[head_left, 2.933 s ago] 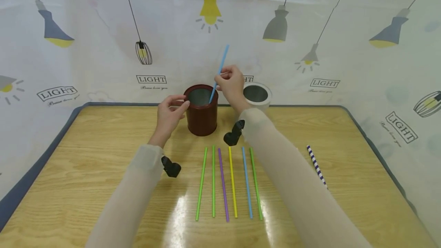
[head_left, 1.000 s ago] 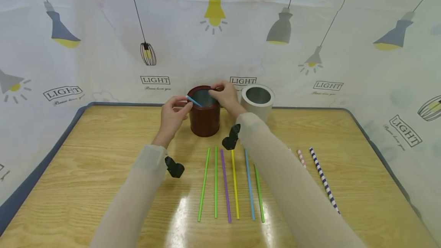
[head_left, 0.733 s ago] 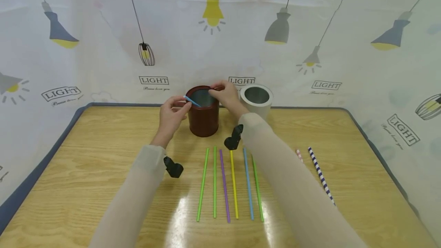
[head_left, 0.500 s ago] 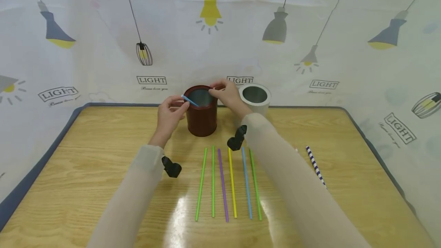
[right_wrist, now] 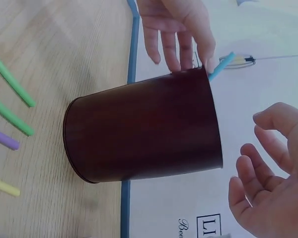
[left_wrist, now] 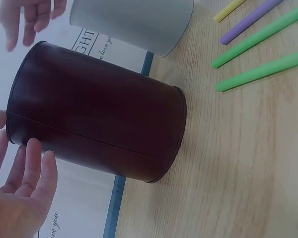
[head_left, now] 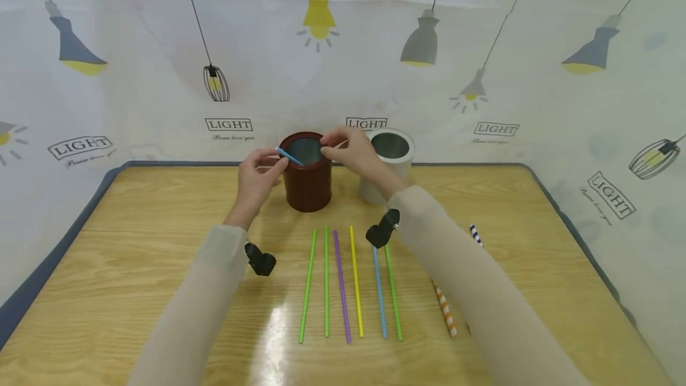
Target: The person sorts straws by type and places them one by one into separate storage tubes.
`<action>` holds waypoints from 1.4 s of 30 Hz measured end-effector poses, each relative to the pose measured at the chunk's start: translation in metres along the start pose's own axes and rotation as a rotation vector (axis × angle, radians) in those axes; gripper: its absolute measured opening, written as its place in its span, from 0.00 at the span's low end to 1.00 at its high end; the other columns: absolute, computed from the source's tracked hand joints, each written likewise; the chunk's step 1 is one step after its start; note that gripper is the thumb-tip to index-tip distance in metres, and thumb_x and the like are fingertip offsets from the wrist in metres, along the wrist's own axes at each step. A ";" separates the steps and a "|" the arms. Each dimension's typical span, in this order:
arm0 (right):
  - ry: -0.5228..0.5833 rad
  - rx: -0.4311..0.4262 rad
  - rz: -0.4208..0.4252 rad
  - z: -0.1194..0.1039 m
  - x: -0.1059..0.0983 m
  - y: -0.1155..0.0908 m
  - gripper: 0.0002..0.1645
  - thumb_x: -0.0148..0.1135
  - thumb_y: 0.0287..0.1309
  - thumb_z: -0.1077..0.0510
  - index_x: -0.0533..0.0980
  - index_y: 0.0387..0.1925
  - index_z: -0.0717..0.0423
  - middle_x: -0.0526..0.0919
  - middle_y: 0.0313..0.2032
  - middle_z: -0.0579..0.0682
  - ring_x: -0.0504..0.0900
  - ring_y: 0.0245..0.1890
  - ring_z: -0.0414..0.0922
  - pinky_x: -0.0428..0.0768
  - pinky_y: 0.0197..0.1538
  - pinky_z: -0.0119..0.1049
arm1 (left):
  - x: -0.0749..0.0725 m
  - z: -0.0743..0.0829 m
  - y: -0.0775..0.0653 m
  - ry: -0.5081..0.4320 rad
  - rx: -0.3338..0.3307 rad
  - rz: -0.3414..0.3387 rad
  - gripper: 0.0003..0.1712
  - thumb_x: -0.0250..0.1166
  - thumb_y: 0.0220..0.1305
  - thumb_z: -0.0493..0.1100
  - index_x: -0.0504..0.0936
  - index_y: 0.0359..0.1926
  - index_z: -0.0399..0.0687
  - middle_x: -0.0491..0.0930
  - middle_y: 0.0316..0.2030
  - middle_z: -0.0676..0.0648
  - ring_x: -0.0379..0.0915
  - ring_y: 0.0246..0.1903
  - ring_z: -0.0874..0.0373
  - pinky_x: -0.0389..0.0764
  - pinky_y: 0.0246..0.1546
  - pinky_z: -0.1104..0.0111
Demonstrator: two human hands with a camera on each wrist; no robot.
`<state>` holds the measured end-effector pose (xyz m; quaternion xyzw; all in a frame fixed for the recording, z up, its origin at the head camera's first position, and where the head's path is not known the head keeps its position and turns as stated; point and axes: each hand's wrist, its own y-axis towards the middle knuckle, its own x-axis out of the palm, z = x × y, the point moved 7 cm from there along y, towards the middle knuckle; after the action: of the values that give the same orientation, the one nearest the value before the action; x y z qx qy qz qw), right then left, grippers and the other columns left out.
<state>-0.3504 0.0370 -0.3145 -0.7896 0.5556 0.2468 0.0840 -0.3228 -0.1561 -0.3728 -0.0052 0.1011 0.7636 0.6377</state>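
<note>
A dark red-brown round canister [head_left: 308, 186] stands upright on the wooden table, its mouth facing up. Inside it leans a light blue straw [head_left: 289, 155], its tip sticking out over the left rim. My left hand [head_left: 256, 180] holds the canister's left rim, thumb toward the front and fingers along the side, close to the straw tip. At the right rim is my right hand [head_left: 354, 151], fingers loosely bent and holding nothing; the right wrist view shows its fingers [right_wrist: 248, 173] apart from the canister. The lower part of the straw is hidden inside.
A white canister [head_left: 388, 156] stands just right of the dark one, partly behind my right forearm. In front lie several plain straws side by side, among them a purple straw [head_left: 342, 285] and a yellow straw [head_left: 356, 282]. Striped straws, one an orange-striped straw [head_left: 446, 311], are partly covered by my right sleeve.
My right hand held the blue straw upright in the dark canister, then let go; the straw now leans left. Since then that hand has drawn slightly right, off the rim. The left hand stays put.
</note>
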 end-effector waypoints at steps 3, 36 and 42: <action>0.001 -0.040 -0.024 -0.002 0.000 -0.007 0.12 0.60 0.56 0.63 0.76 0.42 0.65 0.78 0.39 0.56 0.76 0.39 0.51 0.77 0.40 0.35 | 0.001 0.000 0.000 0.001 0.000 -0.002 0.22 0.65 0.58 0.45 0.75 0.50 0.37 0.74 0.38 0.45 0.75 0.34 0.52 0.81 0.30 0.69; -0.115 0.096 -0.142 0.088 -0.025 -0.120 0.13 0.61 0.53 0.64 0.76 0.40 0.70 0.80 0.31 0.56 0.77 0.29 0.45 0.77 0.31 0.34 | 0.000 0.001 -0.002 0.003 -0.010 0.015 0.20 0.65 0.57 0.45 0.76 0.49 0.40 0.74 0.36 0.47 0.76 0.36 0.49 0.81 0.30 0.68; -0.060 0.218 -0.145 0.110 -0.024 -0.139 0.12 0.59 0.54 0.66 0.75 0.40 0.69 0.78 0.28 0.56 0.76 0.21 0.46 0.79 0.24 0.41 | 0.001 0.001 -0.002 0.002 -0.009 0.010 0.20 0.66 0.57 0.45 0.76 0.49 0.40 0.74 0.36 0.47 0.76 0.36 0.48 0.81 0.29 0.71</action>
<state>-0.2619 0.1527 -0.4175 -0.8062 0.5176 0.2017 0.2036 -0.3208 -0.1547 -0.3719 -0.0083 0.0982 0.7672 0.6338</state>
